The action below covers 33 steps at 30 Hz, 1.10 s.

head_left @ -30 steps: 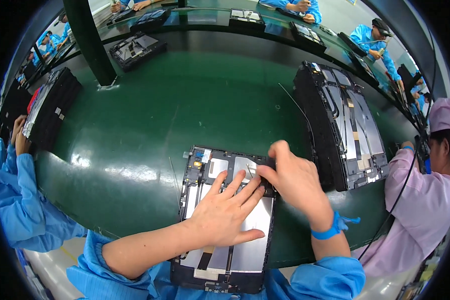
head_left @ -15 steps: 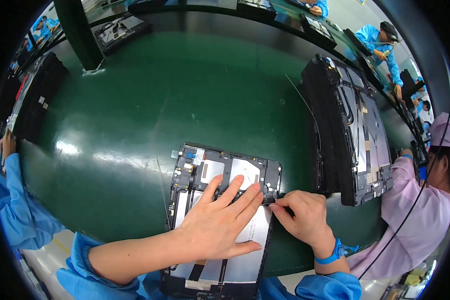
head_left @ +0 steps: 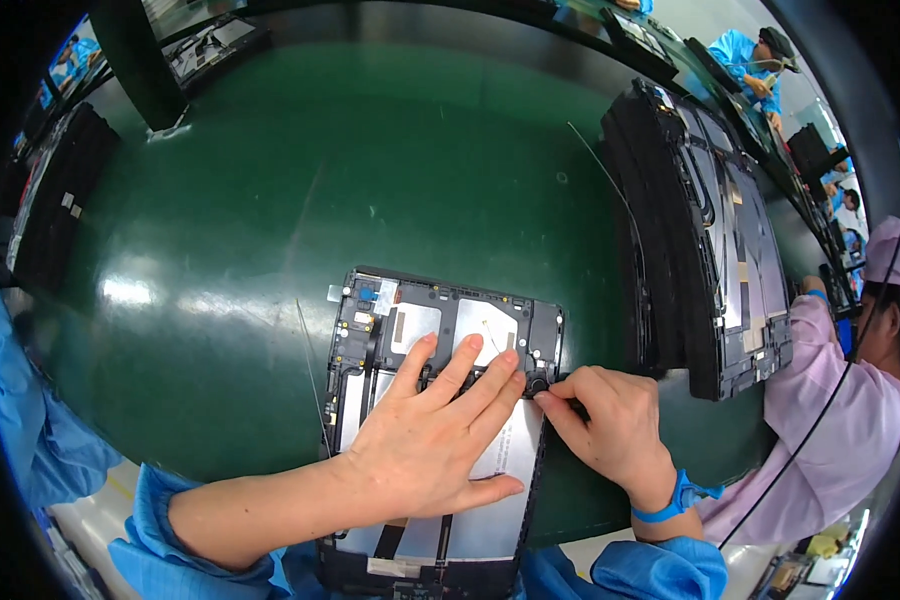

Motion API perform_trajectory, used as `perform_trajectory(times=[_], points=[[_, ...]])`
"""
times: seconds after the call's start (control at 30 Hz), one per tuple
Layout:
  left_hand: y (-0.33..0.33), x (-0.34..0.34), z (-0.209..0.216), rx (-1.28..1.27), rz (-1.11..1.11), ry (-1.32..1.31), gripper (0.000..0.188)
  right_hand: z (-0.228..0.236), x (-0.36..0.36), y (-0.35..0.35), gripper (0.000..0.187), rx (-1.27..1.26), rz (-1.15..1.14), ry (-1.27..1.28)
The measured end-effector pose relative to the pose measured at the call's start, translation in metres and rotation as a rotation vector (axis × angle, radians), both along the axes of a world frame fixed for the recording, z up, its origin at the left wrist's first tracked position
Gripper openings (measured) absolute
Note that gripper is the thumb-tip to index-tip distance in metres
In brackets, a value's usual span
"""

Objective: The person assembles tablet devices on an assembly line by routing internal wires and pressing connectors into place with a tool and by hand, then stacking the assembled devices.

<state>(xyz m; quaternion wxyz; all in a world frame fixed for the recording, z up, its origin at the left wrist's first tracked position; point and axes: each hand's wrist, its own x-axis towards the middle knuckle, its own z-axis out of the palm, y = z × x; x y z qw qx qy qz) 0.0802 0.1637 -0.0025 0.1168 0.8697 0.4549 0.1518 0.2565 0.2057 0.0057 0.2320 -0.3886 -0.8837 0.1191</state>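
Our left hand (head_left: 435, 440) lies flat with fingers spread on the opened tablet (head_left: 518, 465); our right hand (head_left: 610, 420) brings thumb and forefinger close together at its right edge, and we cannot tell whether they grasp anything. Left of and below those fingertips we see small print (head_left: 503, 447), too fine to read; farther up-left sits a pale label (head_left: 385, 298). Beyond our fingers stretches the green table (head_left: 240, 200); a stack of tablets (head_left: 660, 250) bounds them up-right, well apart.

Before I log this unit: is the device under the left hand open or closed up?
Open. The device lies uncovered, with silver panels and a dark flat cable showing around the left hand.
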Motion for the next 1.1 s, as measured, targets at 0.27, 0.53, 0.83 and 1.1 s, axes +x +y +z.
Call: perform_trajectory(times=[0.27, 0.53, 0.83, 1.1], points=[[-0.004, -0.001, 0.003, 0.032, 0.068, 0.035, 0.07, 0.028, -0.022, -0.002, 0.016, -0.001, -0.087, -0.325], [-0.007, -0.001, 0.001, 0.054, 0.053, 0.061, 0.071, 0.012, -0.006, 0.004, 0.013, 0.044, -0.053, 0.005], [-0.004, 0.0, 0.001, 0.052, 0.053, 0.056, 0.071, 0.009, -0.005, 0.006, 0.015, 0.02, -0.023, -0.045], [-0.005, 0.0, -0.001, 0.053, 0.044, 0.05, 0.07, 0.014, -0.008, 0.004, 0.015, 0.075, -0.016, -0.114]])
